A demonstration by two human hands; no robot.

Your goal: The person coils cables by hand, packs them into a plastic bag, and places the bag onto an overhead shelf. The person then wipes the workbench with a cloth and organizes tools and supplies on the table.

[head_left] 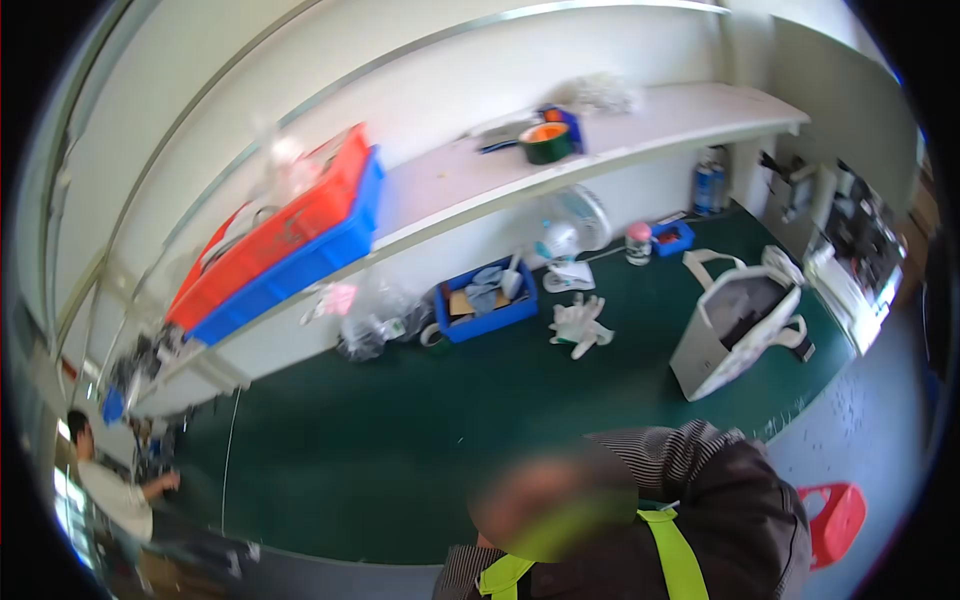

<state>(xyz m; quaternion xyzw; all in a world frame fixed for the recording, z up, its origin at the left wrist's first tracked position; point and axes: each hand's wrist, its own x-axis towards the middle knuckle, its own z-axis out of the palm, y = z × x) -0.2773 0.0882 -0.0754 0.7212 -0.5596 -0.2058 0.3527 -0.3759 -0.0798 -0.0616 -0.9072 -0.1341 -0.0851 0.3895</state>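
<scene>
My right hand (545,490) is smeared into a blurred, skin-toned patch at the end of a dark sleeve with a striped cuff (650,455), low over the green table (350,460). Another striped cuff (462,570) meets the same patch from below, where my left hand is hidden or blurred. Whether either holds anything cannot be made out. White gloves (580,325) lie on the table beyond. To their right stands an open white bag (705,350) with dark contents, its straps hanging out. A blue bin (490,325) with cloths is left of the gloves.
Above the table, a shelf (640,125) carries green tape (546,143) and stacked red (290,230) and blue (300,265) crates. A pink-lidded jar (638,243) and spray cans (709,185) stand behind. A red stool (835,525) is at right; another person (110,490) is far left.
</scene>
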